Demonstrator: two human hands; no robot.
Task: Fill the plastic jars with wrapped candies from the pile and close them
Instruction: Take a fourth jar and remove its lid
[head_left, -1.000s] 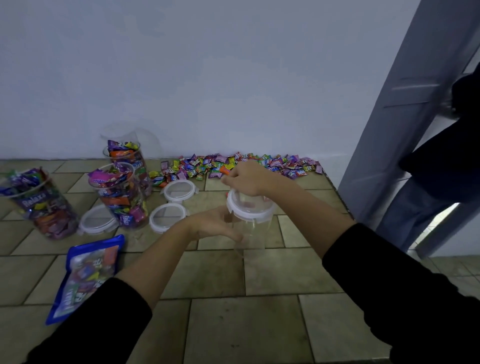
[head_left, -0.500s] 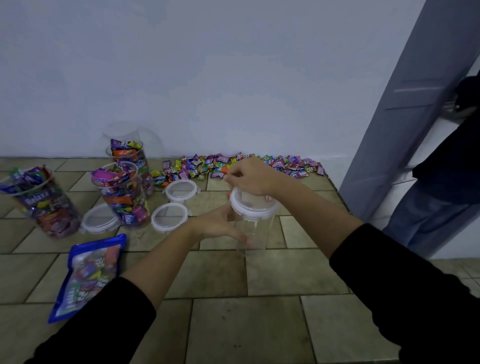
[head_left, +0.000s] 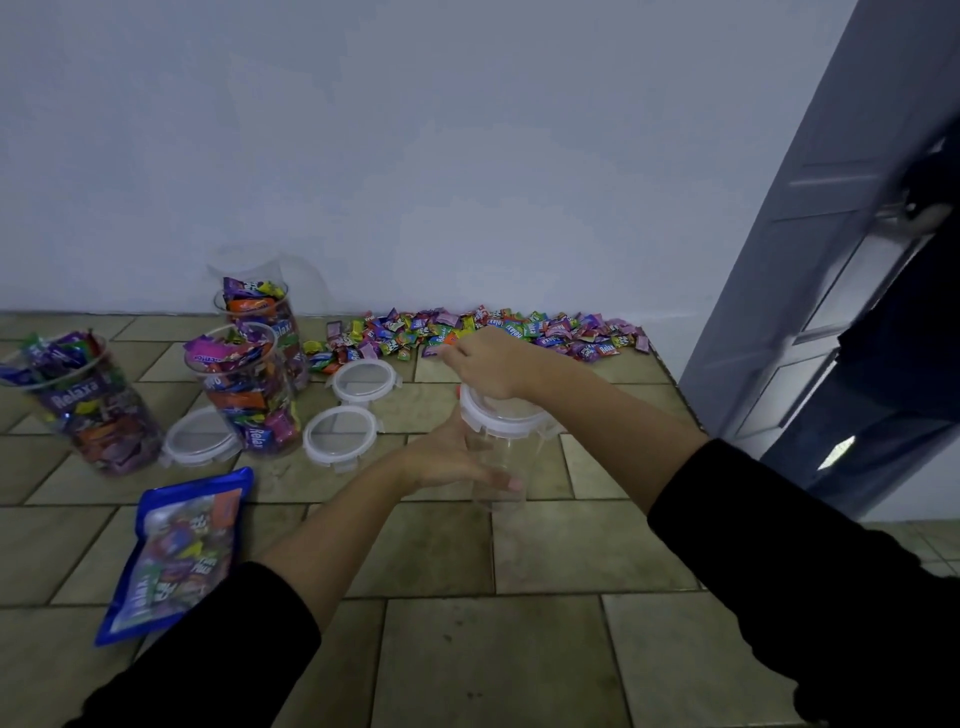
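There are five clear plastic jars. Three are open and packed with wrapped candies: the left jar (head_left: 78, 410), the middle jar (head_left: 244, 395) and the back jar (head_left: 265, 327). One empty jar (head_left: 498, 467) is between the two hands, the left hand (head_left: 447, 457) and the right hand (head_left: 491, 364). What looks like a fifth jar (head_left: 306, 286), faint and empty, is by the wall.

There are four white-rimmed lids. Three are loose: the left lid (head_left: 200, 439), the middle lid (head_left: 340, 434) and the far lid (head_left: 363, 379). The fourth lid (head_left: 498, 415) is on the empty jar.

There is one blue pouch (head_left: 176, 551) and one pile (head_left: 519, 330) of candies too many to count.

Dim, bluish, soft wide-angle view
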